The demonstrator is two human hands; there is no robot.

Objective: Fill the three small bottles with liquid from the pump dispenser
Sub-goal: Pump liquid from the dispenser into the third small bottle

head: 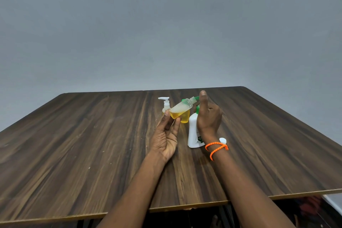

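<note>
My left hand [166, 135] pinches the base of a small clear plastic bottle [182, 109], tilted so its open neck points at the green pump head of the tall white plastic dispenser [194, 133]; my right hand [208, 114] rests over that pump with the fingers loosely extended and the thumb up, and I cannot tell how firmly it presses. The held bottle shows yellow liquid with foam in its lower part, so I judge it only partly filled. Behind it stand a small bottle with a white pump top [165, 104] and a small yellow-filled bottle [185, 116], the second mostly hidden; I'd guess both are done or nearly so, but I cannot be sure. A small white cap [222, 140] lies just beside my right wrist, with its orange beaded band [215, 149]. The dark wood-grain bench [74, 144] offers wide room left and right, and every edge is well apart from the bottles.
</note>
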